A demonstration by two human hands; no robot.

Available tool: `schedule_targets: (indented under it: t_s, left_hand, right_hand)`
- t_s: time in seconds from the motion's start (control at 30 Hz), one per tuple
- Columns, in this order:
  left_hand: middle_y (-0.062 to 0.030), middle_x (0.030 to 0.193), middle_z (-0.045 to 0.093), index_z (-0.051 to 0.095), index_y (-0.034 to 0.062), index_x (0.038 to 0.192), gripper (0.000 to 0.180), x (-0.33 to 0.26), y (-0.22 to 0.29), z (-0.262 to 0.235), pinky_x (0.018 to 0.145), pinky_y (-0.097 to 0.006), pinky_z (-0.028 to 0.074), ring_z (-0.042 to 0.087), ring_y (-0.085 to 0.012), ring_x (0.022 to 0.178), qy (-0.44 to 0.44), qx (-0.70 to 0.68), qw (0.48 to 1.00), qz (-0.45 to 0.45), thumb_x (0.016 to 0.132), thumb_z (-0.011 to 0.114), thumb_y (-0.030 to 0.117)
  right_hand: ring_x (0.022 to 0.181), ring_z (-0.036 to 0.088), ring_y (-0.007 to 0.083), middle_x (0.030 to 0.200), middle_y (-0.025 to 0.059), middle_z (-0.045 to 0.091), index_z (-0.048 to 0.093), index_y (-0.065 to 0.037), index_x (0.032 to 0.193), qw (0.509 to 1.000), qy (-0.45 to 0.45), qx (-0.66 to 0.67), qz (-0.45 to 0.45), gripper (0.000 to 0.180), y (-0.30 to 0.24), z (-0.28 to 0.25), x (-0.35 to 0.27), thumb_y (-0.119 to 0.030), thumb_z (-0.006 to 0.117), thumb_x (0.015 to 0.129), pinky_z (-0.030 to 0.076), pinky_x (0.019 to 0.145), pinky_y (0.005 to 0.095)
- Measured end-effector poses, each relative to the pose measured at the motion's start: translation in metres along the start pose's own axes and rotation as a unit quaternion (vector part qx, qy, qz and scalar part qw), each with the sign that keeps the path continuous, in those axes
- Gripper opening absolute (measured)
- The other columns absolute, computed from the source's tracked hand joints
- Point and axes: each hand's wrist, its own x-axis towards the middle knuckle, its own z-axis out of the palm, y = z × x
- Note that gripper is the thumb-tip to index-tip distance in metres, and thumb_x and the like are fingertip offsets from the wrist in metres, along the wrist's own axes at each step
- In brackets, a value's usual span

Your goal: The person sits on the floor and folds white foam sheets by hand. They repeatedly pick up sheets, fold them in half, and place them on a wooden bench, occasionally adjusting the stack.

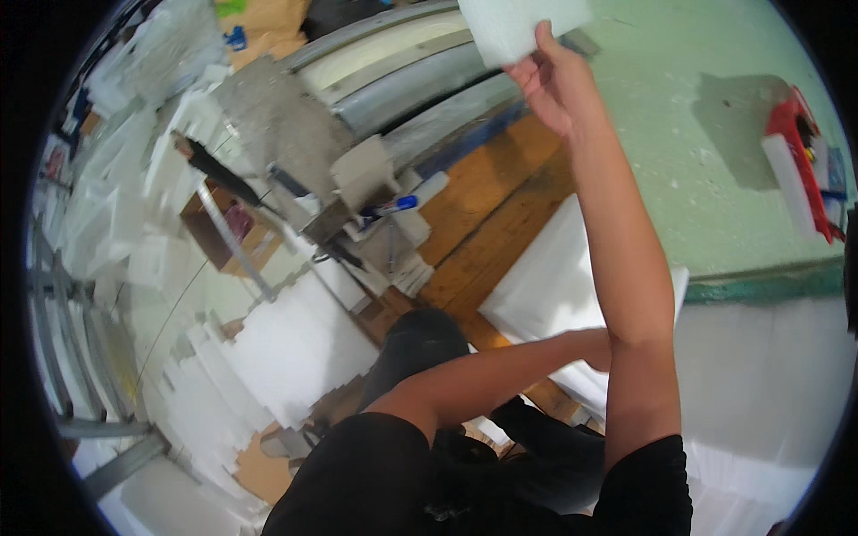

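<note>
My right hand (554, 82) reaches out to the far edge of the view, its thumb on one face of a white foam sheet (527, 27) and its fingers at the lower edge. The sheet's top runs out of the picture. My left forearm crosses beneath the right one, and only a bit of my left hand (593, 347) shows there; its fingers are hidden behind my right arm. Close to that hand lies a larger white sheet or stack (545, 277) on the brown wooden surface (509, 192).
A red holder (795, 165) with small items stands on the pale green surface (666, 54) at right. Stacked white sheets (290, 344) lie to the left, beyond my knee. Tools and a blue-capped marker (398, 205) sit left of the wood; an open cardboard box (219, 228) is farther left.
</note>
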Motion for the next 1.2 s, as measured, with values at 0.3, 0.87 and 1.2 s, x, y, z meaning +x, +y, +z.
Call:
schedule_targets:
  t_s: [0.3,0.87,1.2]
  left_hand:
    - [-0.0123,0.135,0.057,0.048,0.0103,0.146,0.053,-0.005,-0.045,-0.059,0.112,-0.044,0.044,0.056,-0.0242,0.128,0.442,-0.451,0.776,-0.005,0.104,0.052,0.042]
    - [-0.0109,0.148,0.052,0.043,0.0117,0.152,0.056,-0.088,-0.018,-0.155,0.121,-0.056,0.029,0.043,-0.0323,0.142,0.436,-0.681,0.529,0.259,0.105,0.056,0.04]
    - [-0.0066,0.138,0.058,0.052,0.016,0.139,0.038,-0.076,-0.037,-0.149,0.116,-0.053,0.037,0.053,-0.025,0.13,0.477,-0.625,0.574,0.23,0.104,0.062,0.028]
  right_hand:
    - [0.084,0.073,0.023,0.105,0.0195,0.072,0.056,0.007,0.134,0.994,-0.08,0.009,0.067,0.051,-0.059,-0.098,-0.21,-0.02,0.07,0.092,0.06,0.072,0.0343]
    - [0.039,0.047,0.0216,0.107,0.0359,0.065,0.043,-0.003,0.152,0.959,0.009,0.27,-0.086,0.068,-0.029,-0.176,-0.357,-0.053,0.038,0.106,0.038,0.033,0.0258]
    - [0.113,0.063,0.0263,0.125,0.0134,0.063,0.051,-0.001,0.134,0.976,0.167,-0.036,-0.132,0.048,0.001,-0.061,-0.186,-0.005,0.075,0.093,0.059,0.089,0.0451]
